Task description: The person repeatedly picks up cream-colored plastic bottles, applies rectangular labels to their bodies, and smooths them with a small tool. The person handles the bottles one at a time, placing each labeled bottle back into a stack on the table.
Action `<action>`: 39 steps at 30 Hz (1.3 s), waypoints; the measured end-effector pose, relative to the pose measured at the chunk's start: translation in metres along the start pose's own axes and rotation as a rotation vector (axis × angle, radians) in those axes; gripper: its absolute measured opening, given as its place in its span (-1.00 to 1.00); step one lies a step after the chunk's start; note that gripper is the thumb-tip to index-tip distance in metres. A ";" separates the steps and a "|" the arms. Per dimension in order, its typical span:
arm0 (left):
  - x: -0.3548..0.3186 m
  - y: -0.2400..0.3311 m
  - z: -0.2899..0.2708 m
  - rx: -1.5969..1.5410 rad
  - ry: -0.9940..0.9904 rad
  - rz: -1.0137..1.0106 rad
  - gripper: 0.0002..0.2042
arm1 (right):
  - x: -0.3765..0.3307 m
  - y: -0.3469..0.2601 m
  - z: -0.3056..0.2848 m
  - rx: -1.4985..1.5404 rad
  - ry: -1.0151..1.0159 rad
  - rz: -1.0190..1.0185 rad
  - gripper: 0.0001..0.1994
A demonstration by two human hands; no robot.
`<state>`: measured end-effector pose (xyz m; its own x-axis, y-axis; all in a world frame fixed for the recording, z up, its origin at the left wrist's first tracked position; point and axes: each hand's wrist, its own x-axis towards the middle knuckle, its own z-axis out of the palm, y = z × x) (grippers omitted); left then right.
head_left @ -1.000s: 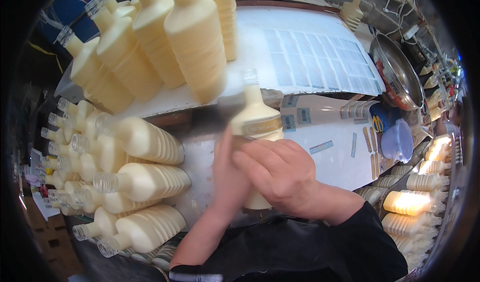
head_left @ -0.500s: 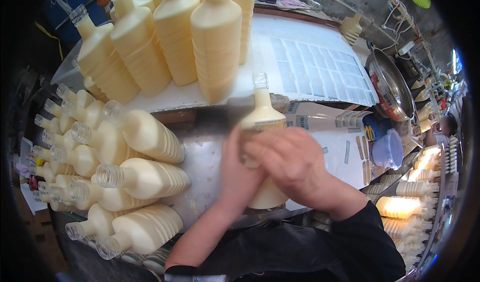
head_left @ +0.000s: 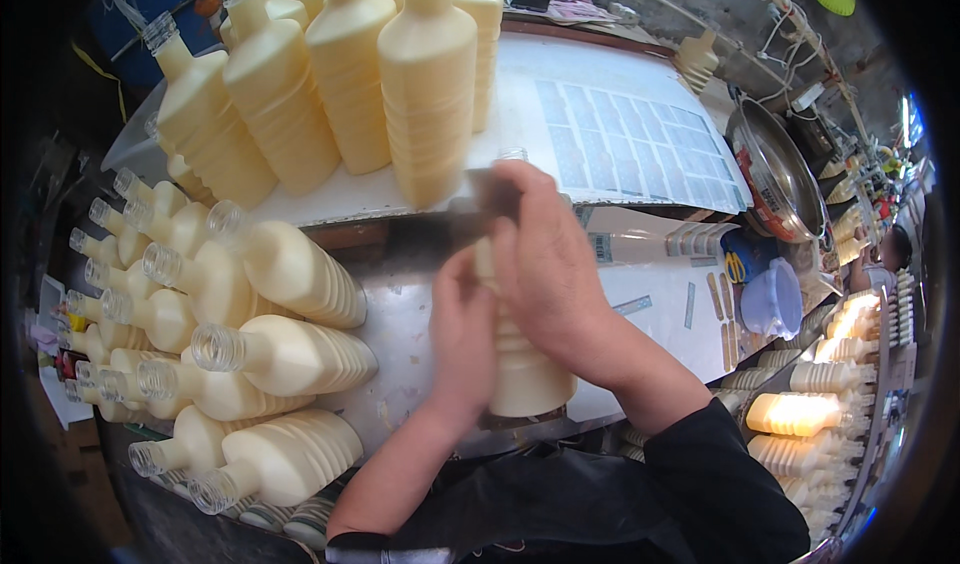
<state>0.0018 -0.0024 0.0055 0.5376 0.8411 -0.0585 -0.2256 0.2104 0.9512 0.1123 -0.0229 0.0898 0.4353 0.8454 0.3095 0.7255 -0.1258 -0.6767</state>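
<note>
A cream bottle (head_left: 530,379) with ribbed lower sides and a clear glass neck stands upright on the low worktop before me. My left hand (head_left: 462,334) is wrapped around its left side, fingers closed on it. Across the bottle's front and upper right lies my right hand (head_left: 550,254), covering most of its shoulder. A dark flat piece (head_left: 488,186), smeared by motion, sticks out from the right hand's fingers near the bottle neck; its kind cannot be made out. The bottle's upper front is hidden behind my hands.
More cream bottles (head_left: 300,349) crowd the left, with taller-looking ones (head_left: 430,94) on the raised white bench (head_left: 520,64). A sheet of pale blue labels (head_left: 640,144) lies there. At right are yellow-handled scissors (head_left: 738,266), flat sticks (head_left: 722,309), a lilac bowl (head_left: 772,299) and a metal pan (head_left: 785,169).
My right hand has moved up the bottle from its middle to the shoulder and neck, turning more upright. My left hand stays around the bottle, which remains in place.
</note>
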 end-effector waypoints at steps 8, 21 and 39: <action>0.000 -0.001 0.002 -0.011 0.007 0.030 -0.57 | -0.001 0.013 -0.005 0.006 0.097 0.031 -0.57; 0.000 0.006 0.005 -0.083 0.002 -0.052 -0.54 | -0.004 0.002 0.007 -0.171 -0.010 0.012 -0.57; 0.028 0.003 0.004 0.332 0.012 -0.055 -0.56 | -0.011 0.098 -0.027 0.061 0.088 0.080 -0.56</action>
<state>0.0193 0.0202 0.0073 0.5317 0.8392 -0.1143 0.0816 0.0835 0.9932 0.1929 -0.0585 0.0377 0.5379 0.7846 0.3085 0.6540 -0.1574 -0.7399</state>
